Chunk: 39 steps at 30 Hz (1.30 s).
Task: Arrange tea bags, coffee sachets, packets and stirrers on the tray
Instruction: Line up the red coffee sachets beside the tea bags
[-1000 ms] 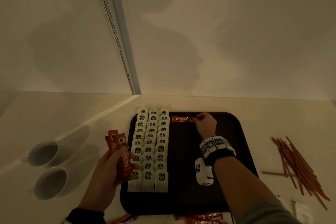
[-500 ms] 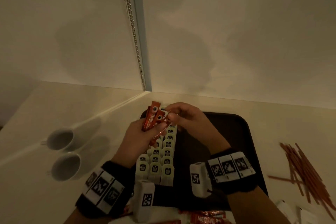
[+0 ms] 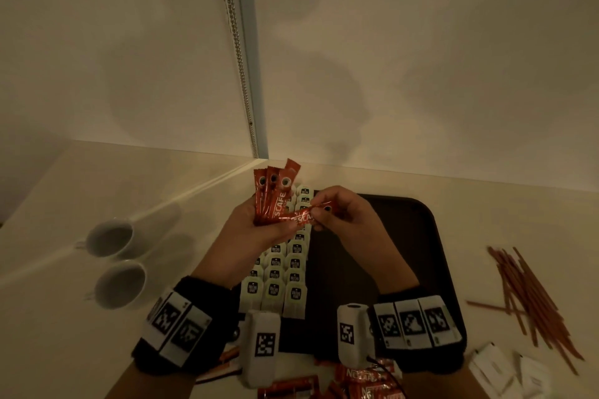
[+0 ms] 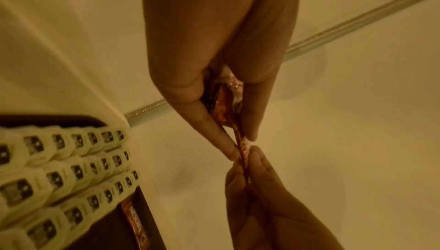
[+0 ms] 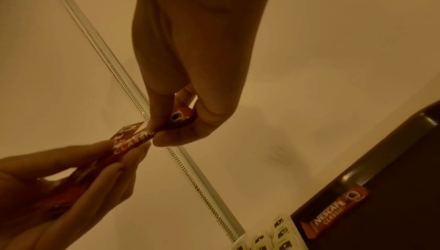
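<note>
Our right hand (image 3: 343, 215) is pinching one coffee sachet (image 3: 303, 215) by its end, while our left hand (image 3: 256, 230) is gripping a fan of sachets (image 3: 274, 194). We're holding both above the tea bags (image 3: 285, 272) lining the dark tray (image 3: 389, 269), stirrers (image 3: 531, 295) lying off right.

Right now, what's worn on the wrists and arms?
Both hands are bare. Each wrist has a black band carrying white tiles printed with black square-code markers: left wrist band, right wrist band. A white camera block with its own marker sits inside each wrist; the right one trails a thin dark cable. No sleeves visible.
</note>
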### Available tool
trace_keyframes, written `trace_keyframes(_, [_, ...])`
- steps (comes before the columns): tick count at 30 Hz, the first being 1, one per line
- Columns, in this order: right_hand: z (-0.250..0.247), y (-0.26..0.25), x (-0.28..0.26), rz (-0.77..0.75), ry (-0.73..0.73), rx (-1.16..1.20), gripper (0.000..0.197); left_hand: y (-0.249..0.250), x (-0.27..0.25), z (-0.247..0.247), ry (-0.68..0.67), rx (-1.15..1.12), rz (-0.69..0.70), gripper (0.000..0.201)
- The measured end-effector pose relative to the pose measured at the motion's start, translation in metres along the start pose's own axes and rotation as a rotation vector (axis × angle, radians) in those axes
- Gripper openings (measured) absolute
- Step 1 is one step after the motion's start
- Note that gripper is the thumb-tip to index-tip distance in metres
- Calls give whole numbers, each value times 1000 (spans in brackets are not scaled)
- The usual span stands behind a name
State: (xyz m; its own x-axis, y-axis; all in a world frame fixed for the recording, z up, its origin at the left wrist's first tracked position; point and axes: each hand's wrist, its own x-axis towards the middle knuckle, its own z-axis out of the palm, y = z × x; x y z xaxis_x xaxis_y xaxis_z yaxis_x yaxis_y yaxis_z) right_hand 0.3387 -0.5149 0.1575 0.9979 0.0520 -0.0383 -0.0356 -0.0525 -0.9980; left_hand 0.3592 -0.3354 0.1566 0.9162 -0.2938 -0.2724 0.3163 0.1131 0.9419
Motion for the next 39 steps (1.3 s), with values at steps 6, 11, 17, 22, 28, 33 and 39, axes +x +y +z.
trace_keyframes(6, [1,-4,-2,-85,59,-48,12,0,-4,5,-15,-237,61,19])
trace_keyframes(11, [0,-7,-1,-140,96,-11,13,1,-5,6,42,-112,233,32])
trace_keyframes(17, [0,2,-3,-41,84,147,16,10,-2,8,166,16,313,21])
trace_keyframes(22, [-2,17,-3,59,114,304,14,11,2,7,212,46,274,16])
trace_keyframes(28, [-5,35,-6,188,91,429,19,4,5,8,215,183,266,14])
trace_keyframes(33, [-17,52,-1,224,116,322,15,0,5,3,254,147,206,7])
trace_keyframes(39, [-70,104,32,337,391,-314,14,-11,-5,-21,352,74,4,19])
